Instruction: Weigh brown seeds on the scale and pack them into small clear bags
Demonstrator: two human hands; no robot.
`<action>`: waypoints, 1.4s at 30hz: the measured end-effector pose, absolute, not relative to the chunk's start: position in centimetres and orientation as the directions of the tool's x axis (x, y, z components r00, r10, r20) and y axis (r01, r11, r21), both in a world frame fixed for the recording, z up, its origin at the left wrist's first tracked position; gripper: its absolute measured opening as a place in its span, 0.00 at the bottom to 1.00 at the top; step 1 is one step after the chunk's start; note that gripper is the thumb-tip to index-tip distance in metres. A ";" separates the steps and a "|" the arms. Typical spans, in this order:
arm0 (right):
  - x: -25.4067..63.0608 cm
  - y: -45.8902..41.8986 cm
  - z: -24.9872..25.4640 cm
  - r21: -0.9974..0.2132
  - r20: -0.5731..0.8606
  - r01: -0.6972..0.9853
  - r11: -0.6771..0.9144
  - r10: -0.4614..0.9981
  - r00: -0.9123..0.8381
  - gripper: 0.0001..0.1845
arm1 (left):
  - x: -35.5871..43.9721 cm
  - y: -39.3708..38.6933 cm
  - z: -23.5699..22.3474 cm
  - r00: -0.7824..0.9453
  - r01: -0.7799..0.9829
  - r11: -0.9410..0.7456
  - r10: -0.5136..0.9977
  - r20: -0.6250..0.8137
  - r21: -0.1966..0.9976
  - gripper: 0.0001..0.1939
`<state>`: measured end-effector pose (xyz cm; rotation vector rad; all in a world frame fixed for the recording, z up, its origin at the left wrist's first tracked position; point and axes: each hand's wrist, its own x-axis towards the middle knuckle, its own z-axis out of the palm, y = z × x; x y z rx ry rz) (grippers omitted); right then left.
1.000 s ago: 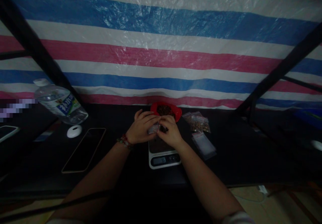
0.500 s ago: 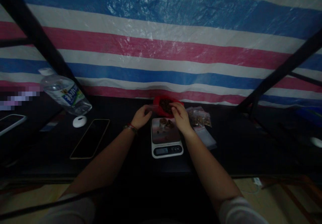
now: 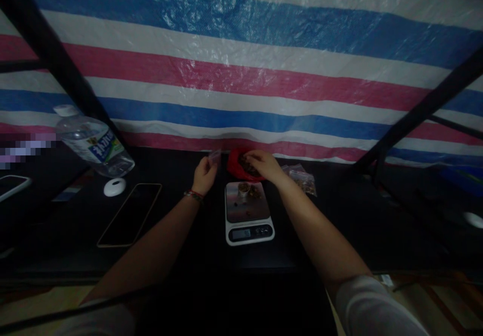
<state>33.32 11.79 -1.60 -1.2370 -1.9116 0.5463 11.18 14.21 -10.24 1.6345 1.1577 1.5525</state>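
Nearest, at the bottom, two bare forearms come out of pale short sleeves (image 3: 372, 301) and reach forward over a black, flat-topped table (image 3: 377, 225). Between them sits a white, rounded-corner digital scale (image 3: 249, 213) with a lit grey display (image 3: 241, 233) on its near edge; its digits are too blurred to read. A small, whitish, cup-shaped holder (image 3: 243, 195) filled with brown bits stands towards the far side of the weighing plate, a little pile of brown, dried-looking pieces (image 3: 255, 192) just beside it, and a few dark specks lie nearer. To the left lie a black, slab-shaped phone with a pale gold edge (image 3: 130, 215) and, just beyond it, a glossy white oval object (image 3: 114, 187). Past the scale, the left hand (image 3: 204, 175), a beaded bracelet (image 3: 194, 195) at its wrist, pinches a small, clear plastic bag (image 3: 215, 157) between thumb and fingers. The right hand (image 3: 264, 165) bends its fingertips into a red, open container (image 3: 233, 167) of brown pieces; whether they grip any, I cannot tell. Right of it lie filled, clear zip bags (image 3: 305, 181), partly behind the forearm. A clear plastic bottle (image 3: 96, 142) leans at the left; behind everything hangs a blue, white and red striped plastic sheet (image 3: 226, 84).
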 end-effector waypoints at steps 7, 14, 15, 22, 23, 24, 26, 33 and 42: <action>28.4 12.9 -0.7 -0.864 0.130 0.399 0.308 0.901 -0.414 0.12 | 11.6 12.9 -8.8 0.077 0.458 -0.650 0.708 0.702 0.606 0.07; 27.2 12.0 -0.3 -0.859 0.201 0.407 0.309 0.937 -0.286 0.09 | 11.5 13.3 -9.2 0.135 0.506 -0.683 0.666 0.733 0.527 0.02; 27.1 11.9 -0.3 -0.853 0.195 0.421 0.307 0.937 -0.288 0.08 | 11.5 13.2 -9.1 0.147 0.511 -0.685 0.665 0.732 0.519 0.03; 27.6 13.0 -0.5 -0.696 0.172 0.615 0.371 0.918 -0.359 0.07 | 11.7 12.5 -8.9 0.167 0.474 -0.706 0.659 0.733 0.526 0.09; 27.9 13.0 -0.4 -0.678 0.205 0.619 0.397 0.910 -0.359 0.08 | 11.6 12.7 -9.1 0.108 0.425 -0.694 0.677 0.728 0.582 0.14; 28.2 13.0 -0.3 -0.673 0.236 0.610 0.419 0.903 -0.360 0.10 | 11.5 13.0 -9.3 0.041 0.353 -0.667 0.712 0.701 0.656 0.18; 28.9 13.0 -0.3 -0.687 0.272 0.577 0.442 0.893 -0.359 0.15 | 11.2 13.7 -9.9 -0.057 0.150 -0.556 0.821 0.568 0.818 0.22; 29.9 13.2 -1.6 -0.631 0.265 0.676 0.381 0.924 -0.274 0.12 | 10.9 14.9 -10.9 0.028 -0.241 -0.198 0.977 0.210 0.950 0.27; 30.5 13.6 -2.3 -0.616 0.305 0.640 0.459 0.888 -0.343 0.18 | 10.7 13.8 -9.6 -0.007 0.407 -0.562 0.787 0.618 0.720 0.30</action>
